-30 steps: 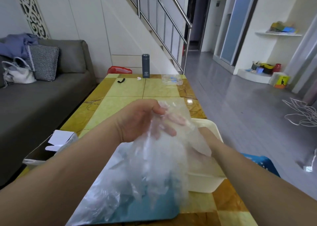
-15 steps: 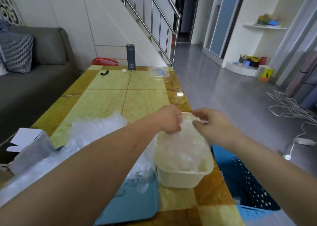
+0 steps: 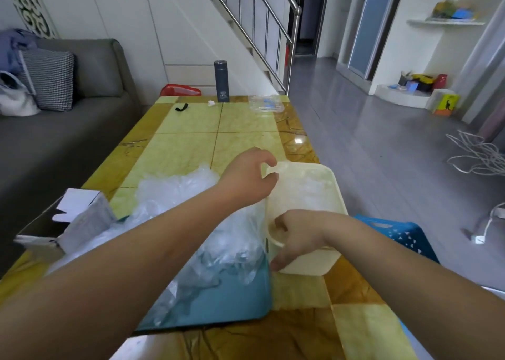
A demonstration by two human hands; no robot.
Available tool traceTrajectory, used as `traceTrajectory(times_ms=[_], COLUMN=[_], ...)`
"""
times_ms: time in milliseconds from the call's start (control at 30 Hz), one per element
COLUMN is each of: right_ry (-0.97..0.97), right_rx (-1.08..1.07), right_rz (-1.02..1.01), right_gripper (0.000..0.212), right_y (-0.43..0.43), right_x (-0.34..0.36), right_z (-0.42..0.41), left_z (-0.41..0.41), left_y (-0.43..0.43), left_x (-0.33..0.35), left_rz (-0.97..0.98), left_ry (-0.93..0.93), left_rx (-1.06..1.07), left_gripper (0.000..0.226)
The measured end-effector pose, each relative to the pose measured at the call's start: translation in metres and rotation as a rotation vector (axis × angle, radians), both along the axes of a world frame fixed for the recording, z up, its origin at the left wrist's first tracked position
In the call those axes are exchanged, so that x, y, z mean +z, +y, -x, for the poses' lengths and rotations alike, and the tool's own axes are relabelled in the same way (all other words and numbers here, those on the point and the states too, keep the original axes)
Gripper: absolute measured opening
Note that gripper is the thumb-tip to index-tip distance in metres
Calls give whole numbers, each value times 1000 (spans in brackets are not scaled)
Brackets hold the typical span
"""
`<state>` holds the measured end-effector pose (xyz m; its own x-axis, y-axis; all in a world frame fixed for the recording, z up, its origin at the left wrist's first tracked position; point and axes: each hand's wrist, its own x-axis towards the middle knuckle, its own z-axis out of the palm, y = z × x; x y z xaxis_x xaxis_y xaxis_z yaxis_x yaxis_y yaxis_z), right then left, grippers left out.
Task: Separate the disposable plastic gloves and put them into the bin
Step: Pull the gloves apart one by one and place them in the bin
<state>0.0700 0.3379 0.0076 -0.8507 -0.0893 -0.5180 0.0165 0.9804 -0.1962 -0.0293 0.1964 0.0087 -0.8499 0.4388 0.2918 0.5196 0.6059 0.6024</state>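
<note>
Cream rectangular plastic bin (image 3: 337, 193) being gripped.
Rim is being clasped by curled fingers of right hand (image 3: 296, 235); left hand (image 3: 246, 178) fingers curled, hold unclear.

Home living room: grey fabric sofa (image 3: 68, 130) with checked cushion (image 3: 49, 78), yellow marble-tile coffee table (image 3: 218, 130), steel-railed staircase (image 3: 251, 18).

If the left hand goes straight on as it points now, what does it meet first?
Probably the cream bin, at its far left corner; the left hand may already touch the rim; depth is unclear.
</note>
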Motion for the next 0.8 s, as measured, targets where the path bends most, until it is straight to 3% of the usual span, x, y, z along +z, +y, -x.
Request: traceTrajectory(times_ms=[133, 167, 300, 433, 500, 600, 800], right_ry=[228, 277, 397, 446, 470, 476, 386], right_rx=[21, -8, -141, -199, -218, -225, -176], right_rz=[-38, -33, -44, -63, -58, -80, -143], right_gripper=[38, 32, 37, 32, 28, 19, 19], right_y=[5, 9, 26, 26, 23, 24, 26], right_x=[7, 11, 22, 15, 11, 9, 7], right_z=[-1, -2, -4, -4, -6, -8, -13], left_z=[-24, -28, -44, -69, -79, -84, -74], left_y=[-35, -39, -38, -15, -4, 9, 12], left_x=[-14, -20, -40, -62, -78, -100, -96], left_rz=[23, 58, 264, 476, 565, 861, 877], left_ry=[21, 36, 31, 117, 46, 49, 121], left_rx=[30, 29, 9, -172, -292, -358, -207], left_gripper=[25, 25, 15, 20, 23, 35, 27])
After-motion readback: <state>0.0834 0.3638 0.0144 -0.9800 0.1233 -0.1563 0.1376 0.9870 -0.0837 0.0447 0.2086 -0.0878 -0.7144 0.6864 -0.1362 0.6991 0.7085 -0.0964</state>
